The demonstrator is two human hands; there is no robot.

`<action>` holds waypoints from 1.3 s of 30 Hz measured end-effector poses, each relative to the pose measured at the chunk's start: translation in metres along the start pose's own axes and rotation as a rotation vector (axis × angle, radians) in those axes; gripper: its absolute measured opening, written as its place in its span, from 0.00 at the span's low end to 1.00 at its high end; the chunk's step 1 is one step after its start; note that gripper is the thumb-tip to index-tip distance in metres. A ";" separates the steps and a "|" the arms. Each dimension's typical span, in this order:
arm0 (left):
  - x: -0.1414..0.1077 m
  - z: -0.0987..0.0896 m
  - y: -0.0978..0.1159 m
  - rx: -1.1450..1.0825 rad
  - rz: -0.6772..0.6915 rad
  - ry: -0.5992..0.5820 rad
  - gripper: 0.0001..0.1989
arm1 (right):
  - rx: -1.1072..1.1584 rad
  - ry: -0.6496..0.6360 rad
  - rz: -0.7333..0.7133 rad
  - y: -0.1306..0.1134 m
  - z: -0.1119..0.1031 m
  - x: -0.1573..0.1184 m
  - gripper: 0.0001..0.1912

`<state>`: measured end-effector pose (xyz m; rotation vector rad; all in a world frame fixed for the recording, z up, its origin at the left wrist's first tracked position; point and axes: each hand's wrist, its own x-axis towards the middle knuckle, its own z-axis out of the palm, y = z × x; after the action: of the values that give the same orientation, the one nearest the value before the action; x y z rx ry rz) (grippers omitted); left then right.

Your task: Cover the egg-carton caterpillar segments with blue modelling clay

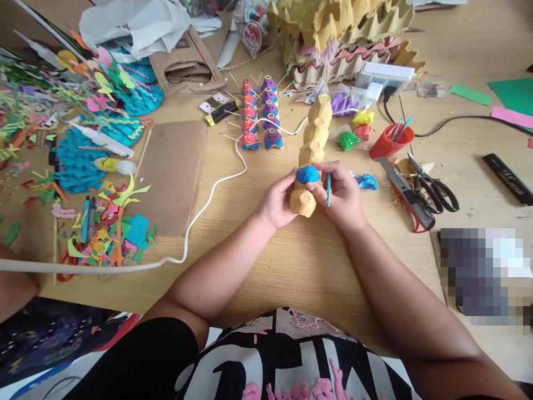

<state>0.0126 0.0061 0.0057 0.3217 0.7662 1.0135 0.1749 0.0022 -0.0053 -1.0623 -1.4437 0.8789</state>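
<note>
A yellow egg-carton strip (315,130) with several bumps points away from me, held above the table between both hands. Blue modelling clay (308,174) covers part of one bump near its close end. My left hand (277,201) is closed around the strip's left side. My right hand (345,194) is closed too, its thumb against the strip just below the clay, with a thin blue modelling tool (329,186) between its fingers. Beyond the hands stand two painted egg-carton strips, one red (249,118) and one purple (271,118), stuck with coloured pins.
A white cord (216,186) crosses the table on the left, near cardboard (172,172) and paper scraps (110,233). Bags of clay (348,139), a red cup (391,139), a utility knife (408,194) and scissors (433,186) lie right. Egg trays (345,33) are stacked behind.
</note>
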 end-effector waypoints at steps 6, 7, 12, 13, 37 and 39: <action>0.000 0.000 0.000 0.013 0.008 -0.010 0.12 | 0.148 -0.045 0.086 0.006 0.002 -0.002 0.27; 0.000 0.000 0.000 0.009 0.010 -0.010 0.12 | 0.163 -0.052 0.099 0.007 0.003 -0.002 0.28; 0.001 -0.001 -0.001 0.008 0.011 0.000 0.12 | 0.183 -0.072 0.107 0.009 0.002 -0.002 0.28; 0.001 -0.001 -0.001 0.005 0.011 -0.001 0.12 | 0.182 -0.074 0.104 0.009 0.002 -0.002 0.28; -0.007 0.011 0.007 -0.185 -0.104 0.007 0.23 | 0.196 -0.089 0.040 0.009 0.004 -0.001 0.27; -0.006 0.012 0.008 -0.188 -0.107 0.010 0.24 | 0.191 -0.100 0.034 0.009 0.004 -0.001 0.28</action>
<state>0.0141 0.0058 0.0208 0.1126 0.6847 0.9777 0.1722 0.0047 -0.0144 -0.9125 -1.3959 1.0844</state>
